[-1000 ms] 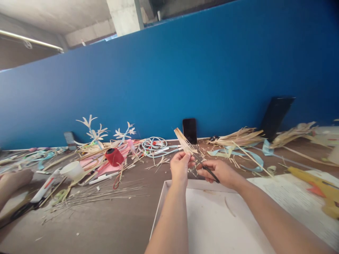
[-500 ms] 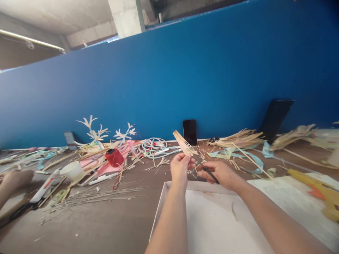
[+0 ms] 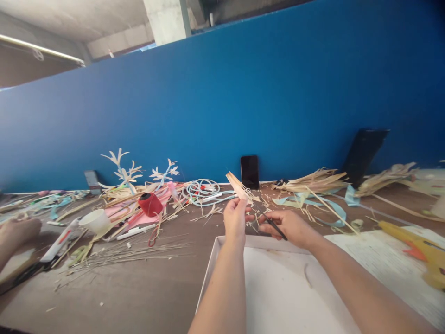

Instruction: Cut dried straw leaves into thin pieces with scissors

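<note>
Pinched in the fingers of my left hand [image 3: 235, 218] is a pale, dry corn husk piece [image 3: 237, 184], pointing up and away, with thin frayed strips along its right side. My right hand [image 3: 287, 227] grips a slim dark tool that looks like scissors [image 3: 277, 228]. Its thin tip points up and left, close to the strips; whether it touches them I cannot tell. Both hands are above the far edge of a white shallow box [image 3: 278, 283]. Fine scraps lie on the table just beyond my fingers.
A phone [image 3: 249, 171] leans on the blue partition [image 3: 222, 102]. Husk bundles [image 3: 313, 181] and a yellow glue gun [image 3: 413, 246] lie right. Left are a red thread spool [image 3: 150, 204], a white cup [image 3: 94, 221], thin wires [image 3: 135, 255], husk flowers [image 3: 128, 175] and another person's hand [image 3: 21, 232].
My left hand has shifted its grip slightly on the husk piece. The tool in my right hand stays almost in place. The other person's hand at the left has moved a little.
</note>
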Available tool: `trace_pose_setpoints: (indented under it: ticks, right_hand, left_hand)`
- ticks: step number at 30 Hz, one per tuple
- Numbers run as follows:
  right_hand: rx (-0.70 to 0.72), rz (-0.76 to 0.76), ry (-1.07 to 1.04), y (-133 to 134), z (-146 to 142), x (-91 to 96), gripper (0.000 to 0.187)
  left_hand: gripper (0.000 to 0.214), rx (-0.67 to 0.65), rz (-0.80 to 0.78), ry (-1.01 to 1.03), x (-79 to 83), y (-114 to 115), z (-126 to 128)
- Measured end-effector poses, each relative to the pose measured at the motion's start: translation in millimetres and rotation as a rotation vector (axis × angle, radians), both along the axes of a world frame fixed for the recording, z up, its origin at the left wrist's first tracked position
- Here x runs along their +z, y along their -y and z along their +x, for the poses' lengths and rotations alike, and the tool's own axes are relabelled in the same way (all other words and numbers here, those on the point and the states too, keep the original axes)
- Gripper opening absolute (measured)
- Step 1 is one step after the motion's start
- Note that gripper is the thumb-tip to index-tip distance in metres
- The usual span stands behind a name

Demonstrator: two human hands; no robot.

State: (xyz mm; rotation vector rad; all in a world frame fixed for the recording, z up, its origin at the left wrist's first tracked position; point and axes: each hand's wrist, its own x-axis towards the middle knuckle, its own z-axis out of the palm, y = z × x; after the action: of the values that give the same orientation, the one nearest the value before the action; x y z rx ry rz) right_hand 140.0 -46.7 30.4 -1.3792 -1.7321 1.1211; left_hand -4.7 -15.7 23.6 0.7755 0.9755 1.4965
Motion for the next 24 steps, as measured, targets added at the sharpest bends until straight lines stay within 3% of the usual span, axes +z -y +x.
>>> trace_pose_setpoints:
  ticks: [5,24]
  right_hand:
    - [0.025,-0.021,0.017,2.3,-1.5,2.8,0.037]
    - [-0.009,-0.013,0.017,2.2,-3.2,2.4,0.043]
  left_hand:
    - [0.031,0.122,0.035,-0.047,-4.2,-3.8,-2.4]
    - [0.029,0.081,0.016,-0.087,-7.5,-4.9,-0.4]
